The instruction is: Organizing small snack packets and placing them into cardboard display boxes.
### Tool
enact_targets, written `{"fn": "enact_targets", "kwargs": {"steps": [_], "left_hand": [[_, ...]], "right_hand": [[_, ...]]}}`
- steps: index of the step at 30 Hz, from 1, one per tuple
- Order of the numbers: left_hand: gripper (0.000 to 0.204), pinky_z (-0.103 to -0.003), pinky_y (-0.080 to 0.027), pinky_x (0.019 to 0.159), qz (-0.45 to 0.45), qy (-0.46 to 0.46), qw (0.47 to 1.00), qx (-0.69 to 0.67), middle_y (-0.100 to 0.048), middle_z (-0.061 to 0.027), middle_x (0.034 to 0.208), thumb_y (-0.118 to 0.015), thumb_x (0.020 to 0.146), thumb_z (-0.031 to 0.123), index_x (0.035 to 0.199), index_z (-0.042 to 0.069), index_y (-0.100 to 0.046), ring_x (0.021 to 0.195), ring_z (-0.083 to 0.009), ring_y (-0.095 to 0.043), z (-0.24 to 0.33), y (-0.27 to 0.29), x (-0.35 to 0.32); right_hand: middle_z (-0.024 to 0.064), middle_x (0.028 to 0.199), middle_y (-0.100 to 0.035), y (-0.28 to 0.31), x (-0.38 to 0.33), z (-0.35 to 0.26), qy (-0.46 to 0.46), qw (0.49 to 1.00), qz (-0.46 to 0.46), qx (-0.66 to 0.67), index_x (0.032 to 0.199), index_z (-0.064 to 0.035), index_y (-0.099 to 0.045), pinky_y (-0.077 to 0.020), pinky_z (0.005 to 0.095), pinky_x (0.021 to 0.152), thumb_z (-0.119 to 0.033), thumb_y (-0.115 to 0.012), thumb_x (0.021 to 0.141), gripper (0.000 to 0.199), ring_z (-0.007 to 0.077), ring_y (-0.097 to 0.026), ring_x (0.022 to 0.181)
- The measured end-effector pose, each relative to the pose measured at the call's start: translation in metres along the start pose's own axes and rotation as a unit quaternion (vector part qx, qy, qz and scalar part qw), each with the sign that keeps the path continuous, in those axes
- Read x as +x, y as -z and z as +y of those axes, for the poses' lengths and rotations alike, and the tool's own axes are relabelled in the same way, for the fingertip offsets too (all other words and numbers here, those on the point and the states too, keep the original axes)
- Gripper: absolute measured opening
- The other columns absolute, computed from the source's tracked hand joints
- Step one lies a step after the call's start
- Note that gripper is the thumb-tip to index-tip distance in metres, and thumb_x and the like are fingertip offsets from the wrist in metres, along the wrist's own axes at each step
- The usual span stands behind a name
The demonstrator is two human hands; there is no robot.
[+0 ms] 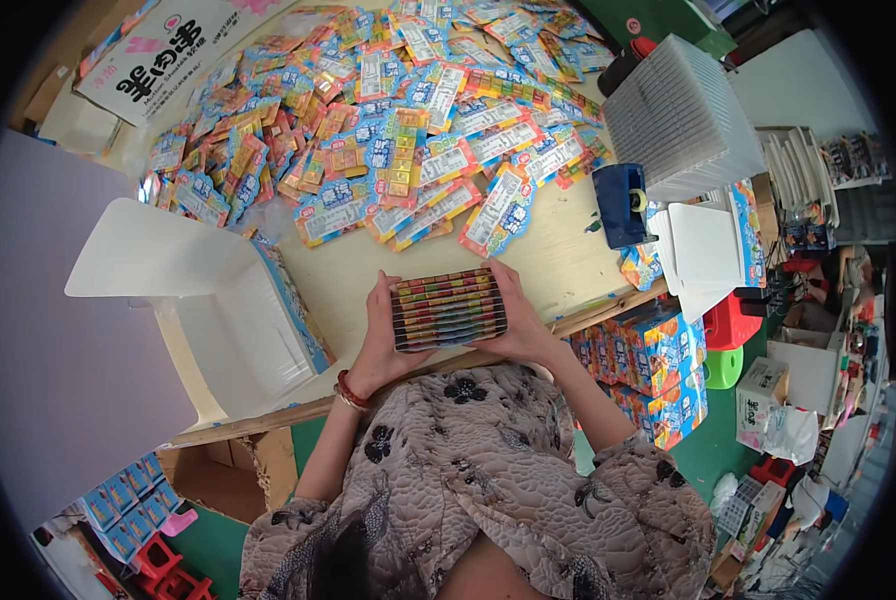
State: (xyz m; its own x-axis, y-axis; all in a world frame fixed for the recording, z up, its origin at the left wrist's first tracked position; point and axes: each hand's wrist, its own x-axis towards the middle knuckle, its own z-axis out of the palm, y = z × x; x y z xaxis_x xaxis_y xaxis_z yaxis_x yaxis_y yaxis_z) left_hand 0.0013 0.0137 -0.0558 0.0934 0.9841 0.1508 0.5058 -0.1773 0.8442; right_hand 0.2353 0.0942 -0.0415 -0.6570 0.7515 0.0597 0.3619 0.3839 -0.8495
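Observation:
Close in front of me, at the table's near edge, my left hand (378, 335) and my right hand (520, 318) grip a neat stack of flat candy packs (449, 311) from its two sides. The packs lie one over another, with their coloured edges toward me. To the left stands a white cardboard box (238, 345) with its lid thrown back and a colourful printed side; its inside looks bare. Beyond my hands spreads a large loose heap of bright candy packs (433, 150), several with clear windows over coloured pieces.
A blue tape dispenser (623, 205) stands on the right, beside a tall stack of clear plastic trays (680, 118) and white folded cartons (703, 245). A big printed carton (163, 60) is at the far left. Below the table's right edge are stacked colourful boxes (648, 360).

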Motion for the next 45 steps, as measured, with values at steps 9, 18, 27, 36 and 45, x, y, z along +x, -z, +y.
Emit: {"fn": "enact_targets", "kwargs": {"steps": [9,18,27,36,45], "left_hand": [[0.133,-0.043,-0.031,0.105,0.016,0.012,1.000,0.011,-0.037,-0.0205,0.134,-0.090,0.057,0.027,0.148,-0.001,0.002,0.123,-0.0364,-0.039,-0.013,0.004,-0.003],[0.130,-0.044,-0.031,0.106,0.016,0.022,1.000,-0.010,-0.036,-0.0214,0.137,-0.089,0.057,0.029,0.148,-0.001,-0.002,0.125,-0.0369,-0.039,-0.014,0.003,-0.004],[0.131,-0.045,-0.030,0.107,0.020,0.017,1.000,-0.006,-0.032,-0.0228,0.143,-0.090,0.057,0.029,0.149,0.001,0.000,0.127,-0.0367,-0.038,-0.014,0.003,-0.004],[0.137,-0.042,-0.029,0.110,-0.006,0.018,1.000,-0.004,-0.019,-0.0236,0.151,-0.091,0.059,0.025,0.150,0.008,0.010,0.135,-0.0353,-0.031,-0.010,0.007,-0.001],[0.135,-0.042,-0.028,0.110,0.006,0.017,1.000,0.003,-0.026,-0.0220,0.148,-0.091,0.058,0.025,0.150,0.005,0.007,0.133,-0.0337,-0.033,-0.010,0.004,-0.003]], "right_hand": [[0.0170,0.150,-0.023,0.016,0.006,-0.011,-0.074,0.992,-0.041,0.089,0.150,-0.0045,0.000,-0.0235,0.0400,0.114,-0.024,-0.089,0.056,0.131,0.0321,-0.025,0.139],[0.0097,0.144,-0.042,0.041,0.012,0.019,-0.158,0.900,-0.071,0.399,0.145,-0.0076,-0.033,-0.0227,0.0372,0.116,0.000,-0.067,0.079,0.075,0.0211,-0.035,0.137],[0.0080,0.136,-0.051,0.028,0.011,0.021,-0.142,0.928,-0.034,0.343,0.138,-0.0045,-0.044,-0.0342,0.0319,0.110,0.002,-0.060,0.087,0.054,0.0176,-0.047,0.127],[0.0167,0.123,-0.055,0.003,0.006,0.006,-0.063,0.992,0.099,0.044,0.134,-0.0029,-0.044,-0.0454,0.0324,0.092,0.005,-0.047,0.091,0.044,0.0254,-0.059,0.109],[0.0191,0.122,-0.054,0.002,0.005,0.003,-0.049,0.992,0.113,0.014,0.134,-0.0023,-0.043,-0.0453,0.0343,0.092,0.000,-0.048,0.093,0.041,0.0314,-0.058,0.110]]}}
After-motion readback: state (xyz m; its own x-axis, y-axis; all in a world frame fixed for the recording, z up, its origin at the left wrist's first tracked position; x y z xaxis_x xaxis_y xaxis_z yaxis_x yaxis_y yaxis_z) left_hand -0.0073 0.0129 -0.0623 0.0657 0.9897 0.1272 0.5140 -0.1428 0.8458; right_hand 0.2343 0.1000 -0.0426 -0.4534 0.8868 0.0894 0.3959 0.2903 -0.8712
